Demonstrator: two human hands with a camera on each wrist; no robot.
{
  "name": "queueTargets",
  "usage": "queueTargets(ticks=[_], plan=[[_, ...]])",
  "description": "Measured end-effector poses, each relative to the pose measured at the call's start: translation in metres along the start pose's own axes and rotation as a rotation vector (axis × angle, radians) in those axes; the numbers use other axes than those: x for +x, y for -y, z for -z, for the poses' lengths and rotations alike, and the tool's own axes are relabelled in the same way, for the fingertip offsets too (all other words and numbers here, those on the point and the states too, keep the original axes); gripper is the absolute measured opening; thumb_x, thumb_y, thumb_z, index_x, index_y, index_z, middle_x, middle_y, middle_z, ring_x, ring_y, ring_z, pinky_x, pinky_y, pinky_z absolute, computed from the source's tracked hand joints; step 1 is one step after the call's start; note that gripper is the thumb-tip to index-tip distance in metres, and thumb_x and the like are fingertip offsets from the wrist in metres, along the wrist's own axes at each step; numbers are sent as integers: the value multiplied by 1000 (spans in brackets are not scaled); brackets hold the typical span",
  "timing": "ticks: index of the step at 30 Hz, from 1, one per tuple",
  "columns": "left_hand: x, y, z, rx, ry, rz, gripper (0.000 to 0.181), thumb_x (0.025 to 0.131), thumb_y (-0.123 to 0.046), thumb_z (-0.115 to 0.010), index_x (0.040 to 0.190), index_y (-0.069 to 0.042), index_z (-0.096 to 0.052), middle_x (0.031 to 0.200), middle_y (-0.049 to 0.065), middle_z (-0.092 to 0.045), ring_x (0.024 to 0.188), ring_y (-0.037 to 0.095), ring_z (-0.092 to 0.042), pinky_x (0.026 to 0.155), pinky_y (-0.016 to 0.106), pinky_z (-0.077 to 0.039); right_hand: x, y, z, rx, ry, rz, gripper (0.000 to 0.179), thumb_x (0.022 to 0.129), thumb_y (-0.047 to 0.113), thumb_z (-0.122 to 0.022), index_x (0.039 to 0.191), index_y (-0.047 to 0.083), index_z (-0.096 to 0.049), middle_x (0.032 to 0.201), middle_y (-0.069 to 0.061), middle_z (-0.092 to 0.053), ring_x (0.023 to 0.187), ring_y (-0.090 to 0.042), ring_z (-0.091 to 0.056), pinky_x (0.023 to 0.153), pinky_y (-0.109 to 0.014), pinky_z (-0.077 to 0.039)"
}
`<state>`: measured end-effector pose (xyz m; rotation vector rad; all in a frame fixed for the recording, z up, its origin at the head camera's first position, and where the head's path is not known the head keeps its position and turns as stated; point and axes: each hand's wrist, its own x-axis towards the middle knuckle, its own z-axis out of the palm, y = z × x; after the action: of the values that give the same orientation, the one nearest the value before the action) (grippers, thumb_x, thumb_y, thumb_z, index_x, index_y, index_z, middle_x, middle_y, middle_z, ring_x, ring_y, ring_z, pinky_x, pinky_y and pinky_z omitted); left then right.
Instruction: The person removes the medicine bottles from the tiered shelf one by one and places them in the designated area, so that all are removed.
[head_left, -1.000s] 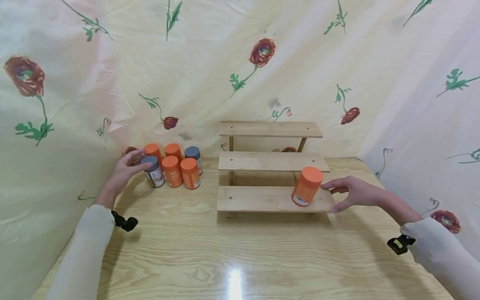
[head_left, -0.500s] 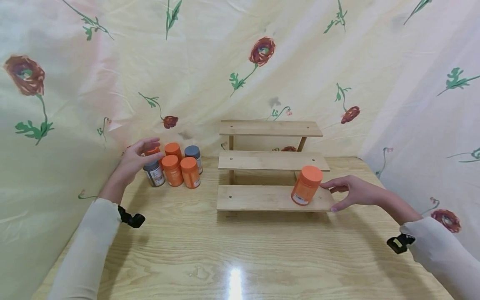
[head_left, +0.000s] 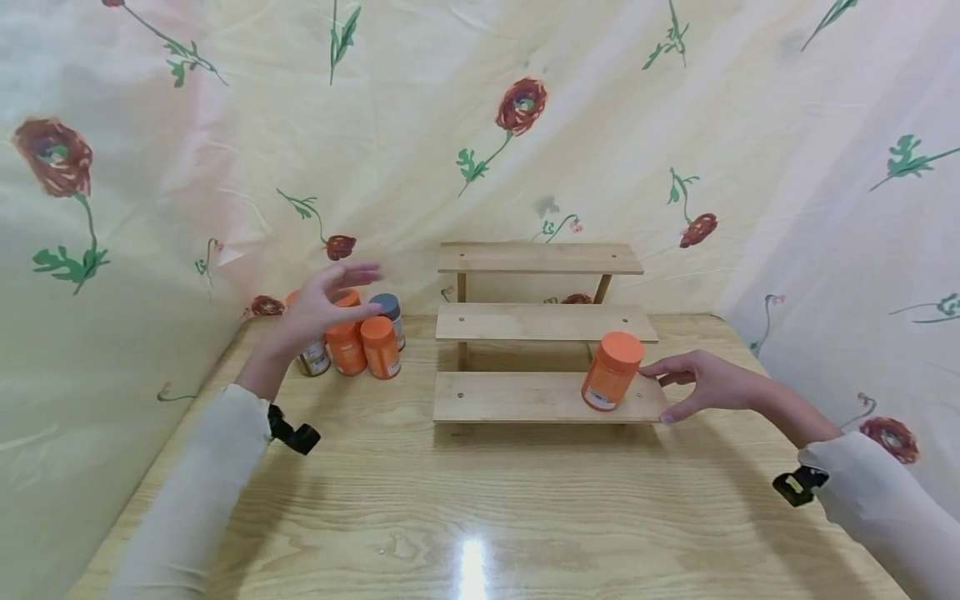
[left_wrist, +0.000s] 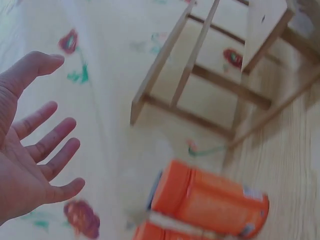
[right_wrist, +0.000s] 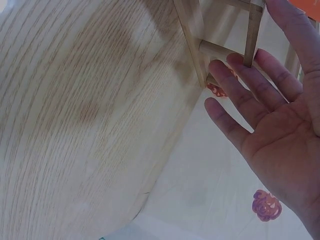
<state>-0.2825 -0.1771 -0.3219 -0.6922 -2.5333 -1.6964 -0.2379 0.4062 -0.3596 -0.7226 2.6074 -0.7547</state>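
My left hand (head_left: 318, 304) is raised over the group of jars at the left, fingers spread and nothing in them. Below it stand a lidded orange jar (head_left: 380, 348), another orange jar (head_left: 347, 350), a grey-lidded jar (head_left: 314, 360) partly hidden by the hand, and a second grey-lidded jar (head_left: 387, 310). At the right, my right hand (head_left: 701, 385) holds the end of the lowest step of a three-tier wooden rack (head_left: 510, 398), thumb at the front corner and fingers at the back. Beside those fingers, an orange jar (head_left: 613, 371) stands upright on that step.
The rack's middle step (head_left: 540, 322) and top step (head_left: 540, 258) rise behind the lowest one. A wood-grain table (head_left: 465, 500) carries everything. Flower-printed cloth (head_left: 420, 150) hangs close behind and at both sides.
My left hand has left the front grey-lidded jar, risen and moved right across the jar group. My right hand and the jar on the rack stay where they were.
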Motion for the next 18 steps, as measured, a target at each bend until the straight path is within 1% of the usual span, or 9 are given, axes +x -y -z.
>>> queueTargets(ticks=[2, 5, 7, 10, 12, 14, 18], plan=[[5, -7, -10, 0, 34, -27, 61, 92, -15, -76, 148, -16, -51, 150, 9, -54, 141, 27, -47, 123, 59, -26, 0, 1, 0, 3, 1, 5, 70, 78, 26, -89, 136, -3, -62, 139, -27, -61, 121, -44, -64, 94, -15, -50], [14, -16, -25, -13, 89, -75, 63, 92, -13, -76, 149, -15, -50, 151, 9, -53, 142, 28, -46, 122, 59, -29, 0, 2, 1, 5, 3, -1, 70, 78, 26, -89, 136, -3, -62, 140, -26, -61, 121, -43, -64, 94, -15, -51], [21, -20, -36, -25, 124, -93, 64, 91, -13, -77, 149, -15, -50, 151, 8, -53, 142, 28, -46, 122, 59, -29, 0, 1, 1, -3, 1, -10, 71, 78, 27, -89, 136, -2, -62, 140, -25, -61, 121, -43, -64, 96, -20, -53], [29, -25, -54, -38, 164, -97, 64, 90, -16, -78, 148, -17, -50, 148, 5, -55, 140, 25, -47, 122, 57, -30, 1, 0, 0, -7, 0, -17, 71, 77, 28, -90, 136, -1, -62, 140, -24, -61, 121, -42, -64, 97, -22, -54], [34, -27, -65, -43, 189, -107, 63, 90, -16, -78, 147, -16, -51, 147, 5, -56, 140, 27, -48, 122, 56, -30, 1, 0, 0, -10, -1, -14, 72, 77, 28, -90, 136, -2, -62, 140, -25, -61, 121, -43, -64, 97, -24, -55], [38, -30, -77, -54, 214, -116, 63, 90, -15, -78, 147, -15, -51, 146, 6, -56, 140, 27, -48, 123, 55, -30, 1, -1, 0, -6, 0, -13, 72, 77, 28, -90, 136, -2, -62, 140, -25, -61, 121, -43, -64, 96, -19, -53], [45, -32, -98, -99, 269, -135, 61, 91, -14, -77, 146, -16, -52, 146, 5, -57, 139, 25, -49, 122, 55, -31, 1, -2, 1, -4, 3, -17, 72, 77, 29, -90, 136, -2, -62, 140, -25, -61, 121, -44, -63, 96, -19, -53]])
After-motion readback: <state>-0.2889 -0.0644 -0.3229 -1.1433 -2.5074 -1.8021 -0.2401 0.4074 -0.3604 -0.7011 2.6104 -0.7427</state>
